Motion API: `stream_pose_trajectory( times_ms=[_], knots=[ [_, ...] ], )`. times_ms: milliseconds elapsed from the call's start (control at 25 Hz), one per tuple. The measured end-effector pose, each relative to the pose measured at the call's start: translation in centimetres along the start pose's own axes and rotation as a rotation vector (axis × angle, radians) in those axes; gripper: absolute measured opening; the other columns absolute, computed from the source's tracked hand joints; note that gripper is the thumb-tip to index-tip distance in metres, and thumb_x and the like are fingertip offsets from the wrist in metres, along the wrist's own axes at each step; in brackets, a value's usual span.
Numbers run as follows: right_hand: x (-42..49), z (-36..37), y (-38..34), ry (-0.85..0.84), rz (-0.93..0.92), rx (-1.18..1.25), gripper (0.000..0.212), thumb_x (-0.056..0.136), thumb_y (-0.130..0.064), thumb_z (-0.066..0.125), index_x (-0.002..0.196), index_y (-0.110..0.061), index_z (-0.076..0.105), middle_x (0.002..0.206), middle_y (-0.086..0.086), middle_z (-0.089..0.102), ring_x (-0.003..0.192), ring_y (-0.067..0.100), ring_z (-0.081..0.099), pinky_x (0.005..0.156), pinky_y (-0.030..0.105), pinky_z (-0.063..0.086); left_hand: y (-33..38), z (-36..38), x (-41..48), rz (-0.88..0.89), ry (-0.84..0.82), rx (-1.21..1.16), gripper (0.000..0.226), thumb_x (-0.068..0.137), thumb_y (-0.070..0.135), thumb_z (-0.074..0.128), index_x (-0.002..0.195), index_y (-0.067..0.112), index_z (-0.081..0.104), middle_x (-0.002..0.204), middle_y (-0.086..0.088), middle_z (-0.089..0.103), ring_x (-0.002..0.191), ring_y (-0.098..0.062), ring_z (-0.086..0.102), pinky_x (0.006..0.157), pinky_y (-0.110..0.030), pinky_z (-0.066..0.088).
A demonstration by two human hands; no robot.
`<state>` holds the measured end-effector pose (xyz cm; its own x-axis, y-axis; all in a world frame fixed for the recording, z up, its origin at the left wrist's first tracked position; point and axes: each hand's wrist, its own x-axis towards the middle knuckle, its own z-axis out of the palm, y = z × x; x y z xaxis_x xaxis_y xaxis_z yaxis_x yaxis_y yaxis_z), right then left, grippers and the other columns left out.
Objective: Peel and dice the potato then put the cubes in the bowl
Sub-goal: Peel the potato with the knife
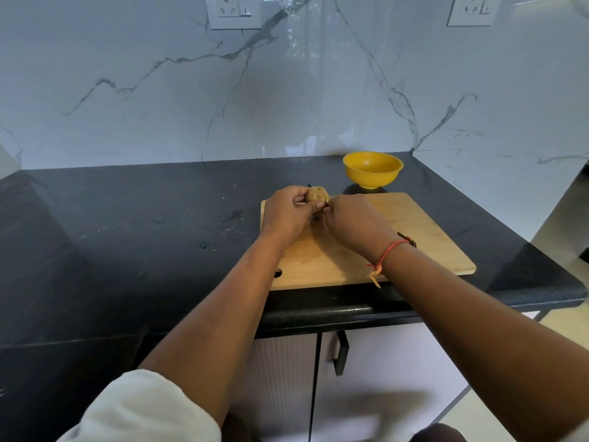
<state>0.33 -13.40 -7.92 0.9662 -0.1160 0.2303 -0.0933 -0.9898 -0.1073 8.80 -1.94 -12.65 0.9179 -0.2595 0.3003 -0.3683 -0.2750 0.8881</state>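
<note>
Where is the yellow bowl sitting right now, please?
In the head view, the yellow bowl stands on the black counter, just beyond the cutting board's far edge, right of the hands, near the marble wall.

Single view only, worn on the head, looking forward and steeply down over both forearms. Wide-angle, with straight lines bowed toward the edges. Faces a marble wall (287, 90) at the far side, with the dark countertop (127, 234) spread across the middle. Close enough to reach the cutting board (430, 237), centred slightly right. Near edge takes in cabinet doors (382, 378) below the counter and a pale sleeve (143, 409) at lower left.
</note>
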Motion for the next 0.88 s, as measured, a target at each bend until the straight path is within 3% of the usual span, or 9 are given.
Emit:
stream_pose_trajectory(
  times_ms=[120,280,440,720,880],
  knots=[
    [-0.4,-0.3,0.0,-0.003,0.011,0.058,0.036,0.108,-0.019,0.032,0.112,-0.004,0.065,0.108,0.011,0.066,0.097,0.025,0.063,0.072,0.031,0.04,0.1,0.2,0.0,0.003,-0.002,0.022,0.034,0.084,0.025,0.08,0.117,0.02,0.071,0.11,0.006,0.073,0.103,-0.007,0.067,0.095,-0.039,0.057],
    [-1.0,0.3,0.7,-0.005,0.039,0.124,0.024,0.103,-0.02,0.039,0.09,-0.01,0.057,0.093,0.014,0.063,0.081,0.028,0.056,0.068,0.035,0.039,0.0,0.3,0.2,0.003,0.004,0.053,0.038,0.086,0.026,0.079,0.121,0.017,0.069,0.114,0.004,0.073,0.105,-0.009,0.067,0.096,-0.039,0.056],
    [-1.3,0.8,1.4,-0.019,0.041,0.124,0.023,0.102,-0.022,0.041,0.087,-0.01,0.055,0.083,0.008,0.055,0.075,0.026,0.051,0.066,0.034,0.038,0.0,0.3,0.2,0.021,-0.01,0.068,0.04,0.086,0.027,0.078,0.124,0.017,0.068,0.117,0.003,0.071,0.107,-0.009,0.066,0.097,-0.038,0.056],
    [-1.0,0.1,0.7,0.019,-0.051,0.011,0.036,0.107,-0.017,0.035,0.106,-0.002,0.067,0.101,0.013,0.067,0.094,0.026,0.064,0.071,0.031,0.042,-0.7,0.1,0.7,-0.009,-0.035,0.047,0.041,0.086,0.03,0.078,0.124,0.019,0.066,0.117,0.005,0.071,0.107,-0.008,0.066,0.097,-0.039,0.056],
    [-0.5,0.8,1.1,0.032,-0.043,0.026,0.033,0.105,-0.018,0.038,0.1,-0.002,0.067,0.099,0.016,0.068,0.089,0.028,0.063,0.068,0.032,0.04,-0.7,0.0,0.5,-0.016,-0.031,0.026,0.036,0.087,0.031,0.077,0.121,0.021,0.067,0.114,0.007,0.072,0.106,-0.007,0.067,0.097,-0.04,0.056]
  ],
)
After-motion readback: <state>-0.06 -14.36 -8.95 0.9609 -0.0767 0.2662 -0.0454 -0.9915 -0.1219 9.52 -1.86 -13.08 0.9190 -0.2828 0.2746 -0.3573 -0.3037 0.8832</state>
